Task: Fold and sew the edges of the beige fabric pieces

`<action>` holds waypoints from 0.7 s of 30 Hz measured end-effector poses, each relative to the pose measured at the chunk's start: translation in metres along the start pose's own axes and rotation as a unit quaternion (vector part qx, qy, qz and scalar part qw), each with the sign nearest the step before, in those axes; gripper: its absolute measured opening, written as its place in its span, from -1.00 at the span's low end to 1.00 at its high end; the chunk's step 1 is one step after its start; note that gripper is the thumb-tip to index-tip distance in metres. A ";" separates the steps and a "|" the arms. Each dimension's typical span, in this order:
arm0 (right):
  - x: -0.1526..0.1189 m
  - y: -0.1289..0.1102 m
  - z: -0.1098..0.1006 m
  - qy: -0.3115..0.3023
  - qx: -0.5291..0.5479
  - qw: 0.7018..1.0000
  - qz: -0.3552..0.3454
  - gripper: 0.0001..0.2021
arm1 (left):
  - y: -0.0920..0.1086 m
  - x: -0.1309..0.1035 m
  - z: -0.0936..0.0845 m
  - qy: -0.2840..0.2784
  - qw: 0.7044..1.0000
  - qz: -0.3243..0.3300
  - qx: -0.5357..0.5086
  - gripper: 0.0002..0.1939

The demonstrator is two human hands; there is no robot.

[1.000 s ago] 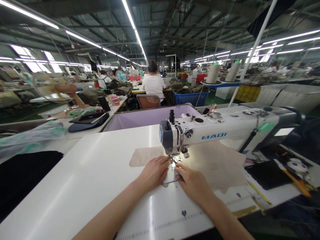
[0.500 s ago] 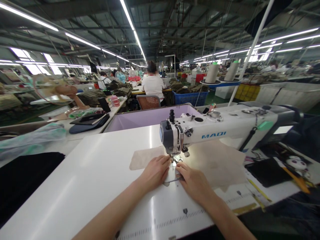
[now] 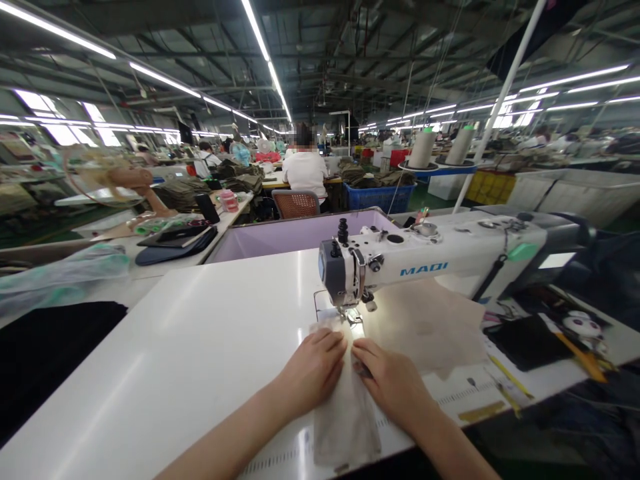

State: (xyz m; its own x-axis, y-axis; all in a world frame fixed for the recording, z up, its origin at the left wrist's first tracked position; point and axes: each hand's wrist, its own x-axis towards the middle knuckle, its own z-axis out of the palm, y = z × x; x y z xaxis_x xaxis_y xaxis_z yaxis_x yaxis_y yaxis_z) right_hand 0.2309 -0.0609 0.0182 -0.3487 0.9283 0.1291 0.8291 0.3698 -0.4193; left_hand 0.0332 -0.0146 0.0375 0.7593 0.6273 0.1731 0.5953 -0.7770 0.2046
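A narrow beige fabric piece lies lengthwise under the needle area, its near end reaching the table's front edge. My left hand rests on its left side with fingers bent and close together, gripping the cloth just before the presser foot. Opposite it, my right hand pinches the right edge of the piece. A small dark object shows beneath the right fingers; its kind is hidden. Above both hands stands the head of a white sewing machine, its lamp lighting the cloth.
A larger beige fabric panel lies under the machine arm. Right of it are a black pouch, a yellow tape measure and an orange-handled tool. Behind the white table stands a lilac bin. A co-worker sits beyond.
The narrow fabric piece has swung from the left of the needle to lie toward me, between my hands. Both hands have moved slightly nearer to me.
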 end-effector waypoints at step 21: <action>0.039 0.000 -0.013 0.005 -0.088 0.996 0.015 -0.84 | -0.027 0.021 -0.001 0.007 0.998 -0.015 0.053 -0.80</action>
State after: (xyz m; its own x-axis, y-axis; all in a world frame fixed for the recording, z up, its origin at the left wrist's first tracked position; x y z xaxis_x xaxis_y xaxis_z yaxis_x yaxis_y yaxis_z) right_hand 0.2229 -0.0243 0.0348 -0.3192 0.9390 0.1279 0.9031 0.3423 -0.2594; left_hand 0.0331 0.0199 0.0363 0.7373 0.6503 0.1828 0.6429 -0.7586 0.1060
